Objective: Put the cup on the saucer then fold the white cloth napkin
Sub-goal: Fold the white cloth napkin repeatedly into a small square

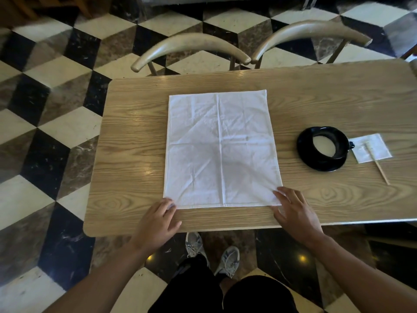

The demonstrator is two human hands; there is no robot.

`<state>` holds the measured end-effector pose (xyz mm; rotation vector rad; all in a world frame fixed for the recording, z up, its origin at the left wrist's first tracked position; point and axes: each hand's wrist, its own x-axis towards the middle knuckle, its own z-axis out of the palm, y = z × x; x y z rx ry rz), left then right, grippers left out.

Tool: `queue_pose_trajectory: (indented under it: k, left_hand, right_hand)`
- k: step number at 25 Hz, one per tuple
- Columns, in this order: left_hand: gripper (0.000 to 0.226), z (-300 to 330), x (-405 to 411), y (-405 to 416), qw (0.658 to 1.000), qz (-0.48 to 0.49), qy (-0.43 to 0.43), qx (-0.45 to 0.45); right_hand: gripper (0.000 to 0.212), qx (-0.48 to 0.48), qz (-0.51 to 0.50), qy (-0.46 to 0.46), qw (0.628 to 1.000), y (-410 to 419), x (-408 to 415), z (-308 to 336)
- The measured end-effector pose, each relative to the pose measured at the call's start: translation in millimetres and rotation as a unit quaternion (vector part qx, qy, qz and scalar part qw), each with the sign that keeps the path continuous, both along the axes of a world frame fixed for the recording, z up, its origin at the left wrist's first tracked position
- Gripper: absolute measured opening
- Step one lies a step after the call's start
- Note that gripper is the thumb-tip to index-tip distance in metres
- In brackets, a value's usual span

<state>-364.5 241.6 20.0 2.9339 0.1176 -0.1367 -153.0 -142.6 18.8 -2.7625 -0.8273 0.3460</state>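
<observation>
The left hand (158, 222) and right hand (293, 213), both open with fingers spread, are resting on the near corners of the white cloth napkin (221, 150) lying flat mid-table, the cup (327, 144) already sitting on its saucer (322, 163) to the right; pinching both corners evenly and carrying them to the far edge should be keeping the fold square.

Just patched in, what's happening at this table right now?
A person stands at the wooden table with the white cloth napkin spread flat, not yet folded. The left hand is at its near left corner and the right hand at its near right corner, fingers on the cloth. To the right, the black cup already sits on the black saucer, beside a small paper napkin with a stick across it.
</observation>
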Motion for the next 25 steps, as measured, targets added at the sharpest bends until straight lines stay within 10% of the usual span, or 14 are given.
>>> queue_pose_trajectory:
  k: [7,25]
  left_hand:
    - [0.038,22,-27,-16,0.998,0.04,0.041,0.011]
    - [0.034,22,-50,11,0.997,-0.037,-0.01,0.07]
  right_hand:
    - [0.065,-0.002,0.074,0.003,0.997,-31,-29,0]
    - [0.023,0.122,0.009,0.04,0.992,-22,-20,39]
